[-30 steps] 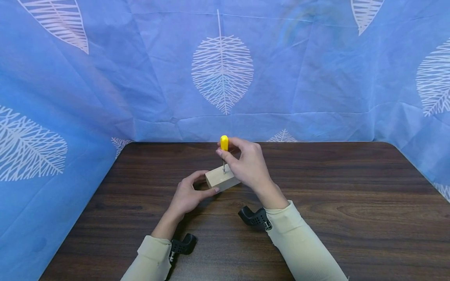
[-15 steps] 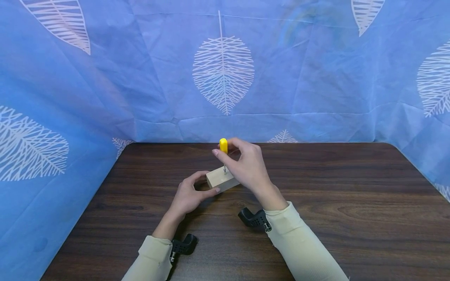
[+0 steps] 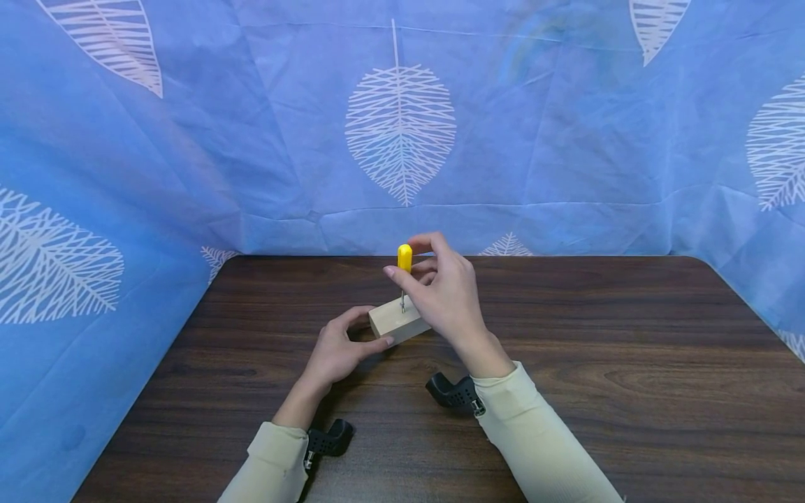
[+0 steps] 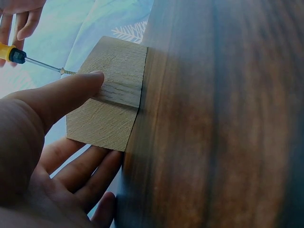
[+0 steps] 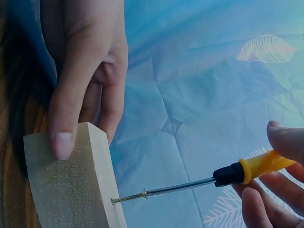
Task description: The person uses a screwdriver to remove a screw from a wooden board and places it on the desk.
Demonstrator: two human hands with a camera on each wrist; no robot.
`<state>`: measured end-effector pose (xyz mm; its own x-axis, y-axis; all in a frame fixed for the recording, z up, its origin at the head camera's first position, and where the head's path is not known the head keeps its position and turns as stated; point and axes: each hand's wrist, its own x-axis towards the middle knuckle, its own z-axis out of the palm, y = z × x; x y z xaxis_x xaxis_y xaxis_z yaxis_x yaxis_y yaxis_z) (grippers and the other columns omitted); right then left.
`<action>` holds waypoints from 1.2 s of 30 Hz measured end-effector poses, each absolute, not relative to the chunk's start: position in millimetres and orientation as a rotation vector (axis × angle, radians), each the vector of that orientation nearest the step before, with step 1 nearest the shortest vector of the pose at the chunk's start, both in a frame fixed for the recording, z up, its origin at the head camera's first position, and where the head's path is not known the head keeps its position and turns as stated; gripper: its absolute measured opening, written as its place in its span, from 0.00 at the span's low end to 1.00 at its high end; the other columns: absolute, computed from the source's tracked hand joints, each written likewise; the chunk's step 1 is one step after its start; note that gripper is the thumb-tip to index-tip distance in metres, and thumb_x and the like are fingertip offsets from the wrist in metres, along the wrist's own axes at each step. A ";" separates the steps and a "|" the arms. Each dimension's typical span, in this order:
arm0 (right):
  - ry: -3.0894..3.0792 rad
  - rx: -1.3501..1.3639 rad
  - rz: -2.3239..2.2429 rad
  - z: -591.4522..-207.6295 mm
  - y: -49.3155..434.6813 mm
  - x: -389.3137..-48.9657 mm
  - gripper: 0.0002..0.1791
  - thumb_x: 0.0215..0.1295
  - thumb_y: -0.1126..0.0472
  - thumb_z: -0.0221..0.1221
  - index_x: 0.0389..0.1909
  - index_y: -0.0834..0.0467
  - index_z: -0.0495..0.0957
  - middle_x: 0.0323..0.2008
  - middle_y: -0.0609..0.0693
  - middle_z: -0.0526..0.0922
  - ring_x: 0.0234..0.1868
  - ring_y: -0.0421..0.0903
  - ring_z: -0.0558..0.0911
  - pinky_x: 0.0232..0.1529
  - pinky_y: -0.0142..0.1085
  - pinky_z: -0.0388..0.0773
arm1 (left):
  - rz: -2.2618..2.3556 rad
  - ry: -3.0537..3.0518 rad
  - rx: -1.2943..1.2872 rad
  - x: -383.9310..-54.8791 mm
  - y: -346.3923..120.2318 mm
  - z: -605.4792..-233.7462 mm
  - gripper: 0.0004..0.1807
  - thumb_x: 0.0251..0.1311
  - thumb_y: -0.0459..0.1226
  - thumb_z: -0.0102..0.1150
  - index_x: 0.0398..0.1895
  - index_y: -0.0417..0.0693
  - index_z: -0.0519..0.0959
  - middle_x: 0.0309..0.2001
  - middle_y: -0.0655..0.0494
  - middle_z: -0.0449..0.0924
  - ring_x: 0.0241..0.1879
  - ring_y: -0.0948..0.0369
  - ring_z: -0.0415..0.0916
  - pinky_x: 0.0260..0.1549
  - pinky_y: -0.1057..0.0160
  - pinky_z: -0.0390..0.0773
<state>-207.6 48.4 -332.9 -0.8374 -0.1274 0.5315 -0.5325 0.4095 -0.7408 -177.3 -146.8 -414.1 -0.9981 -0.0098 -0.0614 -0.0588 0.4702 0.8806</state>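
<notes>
A pale wooden block (image 3: 397, 321) lies on the table at the middle of the head view. My left hand (image 3: 336, 348) grips its near end, thumb on the front face and fingers behind, as the left wrist view shows. A screw (image 5: 129, 196) stands in the block's top face, much of its thread exposed. The tip of a yellow-handled screwdriver (image 3: 404, 258) meets the screw head, and the tool is about upright. My right hand (image 3: 448, 290) is around the handle with thumb and fingers curled loosely about it. The block's far end is hidden behind this hand in the head view.
The dark wood-grain table (image 3: 597, 335) extends around both hands. Black wrist-worn mounts (image 3: 330, 438) sit at both sleeves, low over the table. A blue cloth (image 3: 534, 140) with white leaf prints hangs behind the table's back edge and at the sides.
On the right hand, the thumb first slid left across the screwdriver handle. Then the index finger rose and spread toward the handle's top. The left hand and block stay nearly still.
</notes>
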 end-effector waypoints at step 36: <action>-2.283 0.604 1.527 -330.2 51.4 -208.0 0.17 0.68 0.60 0.74 0.55 0.57 0.84 0.45 0.53 0.91 0.44 0.46 0.91 0.41 0.39 0.89 | 1.568 2.661 -0.083 -177.2 -145.0 -412.5 0.30 0.61 0.44 0.80 0.67 0.59 0.82 0.64 0.53 0.86 0.69 0.48 0.78 0.69 0.34 0.72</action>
<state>-208.0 51.4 -330.2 -0.8564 -0.1637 0.4896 -0.5151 0.3360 -0.7885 -177.2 -145.0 -412.5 -0.9972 -0.0199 -0.0722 -0.0728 0.4839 0.8721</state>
